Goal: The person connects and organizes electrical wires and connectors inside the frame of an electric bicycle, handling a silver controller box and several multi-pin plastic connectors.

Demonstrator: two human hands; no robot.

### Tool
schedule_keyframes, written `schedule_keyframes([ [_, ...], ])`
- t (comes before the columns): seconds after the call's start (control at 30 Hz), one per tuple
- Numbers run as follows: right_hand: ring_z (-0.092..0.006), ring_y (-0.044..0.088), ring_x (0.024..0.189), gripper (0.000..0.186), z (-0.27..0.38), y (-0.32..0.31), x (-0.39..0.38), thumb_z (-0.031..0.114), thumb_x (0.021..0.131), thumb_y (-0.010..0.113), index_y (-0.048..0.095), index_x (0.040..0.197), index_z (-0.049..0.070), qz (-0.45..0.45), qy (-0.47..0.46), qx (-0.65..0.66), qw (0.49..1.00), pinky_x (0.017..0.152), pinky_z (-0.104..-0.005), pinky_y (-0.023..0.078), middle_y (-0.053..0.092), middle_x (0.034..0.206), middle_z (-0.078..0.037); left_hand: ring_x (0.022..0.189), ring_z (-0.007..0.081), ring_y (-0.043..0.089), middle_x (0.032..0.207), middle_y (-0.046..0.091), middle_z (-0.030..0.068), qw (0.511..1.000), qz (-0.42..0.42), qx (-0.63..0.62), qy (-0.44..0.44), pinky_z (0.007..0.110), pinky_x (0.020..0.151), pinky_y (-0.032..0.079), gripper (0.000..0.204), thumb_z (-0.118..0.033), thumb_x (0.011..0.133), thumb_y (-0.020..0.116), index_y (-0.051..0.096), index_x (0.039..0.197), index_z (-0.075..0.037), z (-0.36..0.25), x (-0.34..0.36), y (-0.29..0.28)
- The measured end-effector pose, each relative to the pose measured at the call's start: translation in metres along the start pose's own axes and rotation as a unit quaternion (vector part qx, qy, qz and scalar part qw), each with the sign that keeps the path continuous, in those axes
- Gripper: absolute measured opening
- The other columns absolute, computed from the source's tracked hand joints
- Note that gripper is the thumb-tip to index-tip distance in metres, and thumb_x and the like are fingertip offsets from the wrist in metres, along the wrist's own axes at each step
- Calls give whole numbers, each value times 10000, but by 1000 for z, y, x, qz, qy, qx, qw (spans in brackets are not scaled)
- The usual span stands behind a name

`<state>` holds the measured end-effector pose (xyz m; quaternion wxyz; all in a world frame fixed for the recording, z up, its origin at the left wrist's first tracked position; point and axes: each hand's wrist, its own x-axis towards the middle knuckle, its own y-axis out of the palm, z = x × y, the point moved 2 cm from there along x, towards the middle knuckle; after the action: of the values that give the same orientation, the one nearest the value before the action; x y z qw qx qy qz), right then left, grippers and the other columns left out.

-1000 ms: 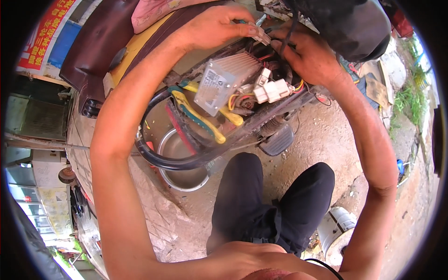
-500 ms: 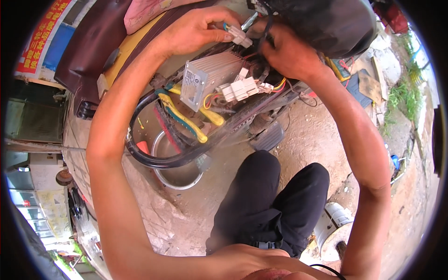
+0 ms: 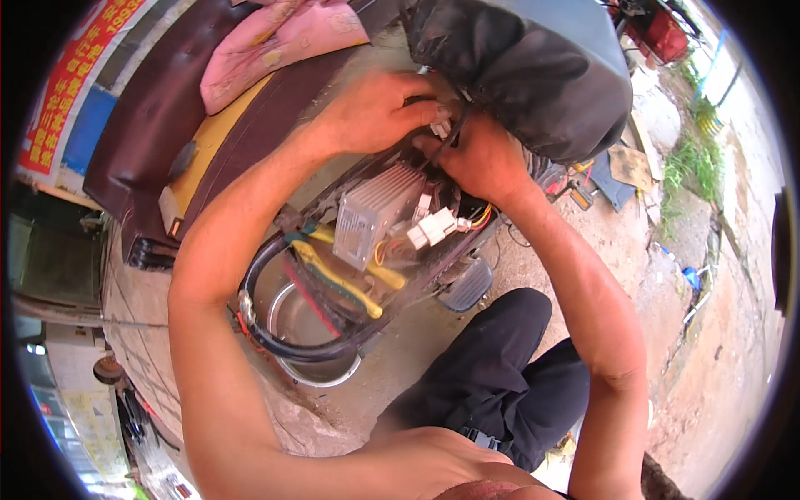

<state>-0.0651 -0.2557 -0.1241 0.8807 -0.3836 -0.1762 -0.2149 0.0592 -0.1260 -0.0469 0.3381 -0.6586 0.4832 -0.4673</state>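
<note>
My left hand (image 3: 379,108) is closed on a small white plastic connector (image 3: 442,128), partly covered by the fingers. Just right of it, my right hand (image 3: 487,158) curls beside a black cable, its grip mostly hidden. Below both hands, inside an open vehicle frame, lie a finned silver metal box (image 3: 379,208), more white connectors (image 3: 433,227) with yellow and red wires, and tools with yellow and teal handles (image 3: 346,287). A black covered bulky part (image 3: 533,83) overhangs my right hand.
A curved black tube (image 3: 308,350) bounds the frame above a steel bowl (image 3: 292,371). A maroon seat (image 3: 142,175) with a pink cloth (image 3: 275,42) is at upper left. A pedal (image 3: 465,283) sits by my dark-trousered legs. Tools and boards (image 3: 617,175) lie at right.
The view has shifted, so the vehicle and both hands sit lower in the picture. My hands have drawn closer together, and the connector in my left hand is now more hidden.
</note>
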Motion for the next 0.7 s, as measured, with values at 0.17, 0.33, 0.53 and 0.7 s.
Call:
schedule_keyframes([
  [0.17, -397, 707, 1023, 462, 6, -7, -7, 351, 895, 770, 680, 1249, 67, -43, 91, -36, 994, 875, -459, 552, 738, 1062, -200, 796, 205, 659, 858, 689, 116, 984, -42, -107, -135, 356, 730, 506, 291, -289, 1040, 625, 693, 1058, -6, 25, -2, 18],
  [0.33, -313, 725, 936, 362, 13, -4, 0, 223, 891, 797, 690, 1201, 70, -18, 124, 5, 992, 821, -398, 559, 732, 1022, -160, 806, 308, 698, 836, 691, 193, 914, -122, -329, -202, 437, 743, 507, 414, -407, 1031, 606, 695, 1011, -4, 63, -14, 51],
  [0.53, -317, 699, 959, 344, 17, -7, 1, 39, 841, 798, 697, 1162, 109, -93, -57, -13, 994, 797, -378, 556, 677, 1057, -109, 694, 117, 570, 784, 646, 21, 977, -118, -120, -132, 313, 632, 448, 379, -386, 1067, 576, 684, 987, -31, 40, -12, 33],
  [0.7, -322, 695, 949, 325, 19, -3, -1, 47, 844, 793, 687, 1145, 105, -94, -94, -13, 991, 798, -380, 553, 677, 1048, -104, 701, 157, 597, 774, 659, 64, 972, -87, -132, -171, 341, 649, 467, 380, -372, 1060, 568, 690, 994, -18, 42, -17, 30],
])
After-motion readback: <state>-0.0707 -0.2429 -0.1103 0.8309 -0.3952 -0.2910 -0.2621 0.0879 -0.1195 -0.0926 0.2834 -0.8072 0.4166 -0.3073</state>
